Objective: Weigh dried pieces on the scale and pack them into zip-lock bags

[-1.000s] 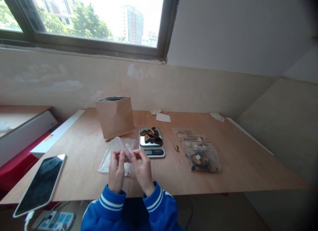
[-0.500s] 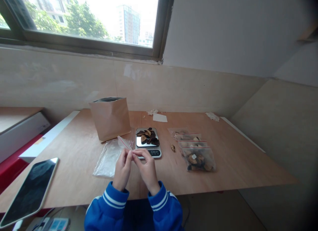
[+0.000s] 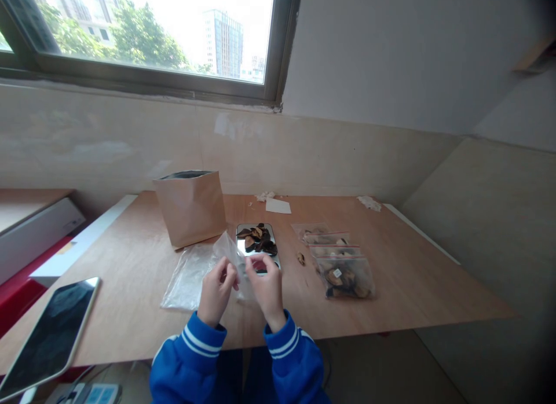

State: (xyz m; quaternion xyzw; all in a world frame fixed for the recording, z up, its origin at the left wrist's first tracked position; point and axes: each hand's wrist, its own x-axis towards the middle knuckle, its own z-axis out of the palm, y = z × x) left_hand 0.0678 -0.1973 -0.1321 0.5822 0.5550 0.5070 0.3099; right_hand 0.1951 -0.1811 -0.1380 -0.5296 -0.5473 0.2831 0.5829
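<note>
A clear plastic zip bag (image 3: 245, 287) is stretched between my two hands. My left hand (image 3: 218, 289) pinches one side of its edge with curled fingers. The other side is pinched by my right hand (image 3: 266, 287), thumb against fingers. Just beyond the hands is a kitchen scale (image 3: 240, 250), its front panel partly covered by my right hand. Dark dried slices, perhaps mushroom, (image 3: 259, 240) are heaped on its plate. To the left, more flat clear bags (image 3: 185, 279) lie on the table.
A brown paper pouch (image 3: 190, 212) stands open at the back left. Several filled zip bags (image 3: 345, 276) overlap on the right, near one loose dried slice (image 3: 301, 259). A tablet (image 3: 50, 334) lies at the left edge, and a white card (image 3: 278, 206) at the back.
My hands have moved apart from their close pinch. The zip bag, narrow and edge-on before, is now spread and hangs between them.
</note>
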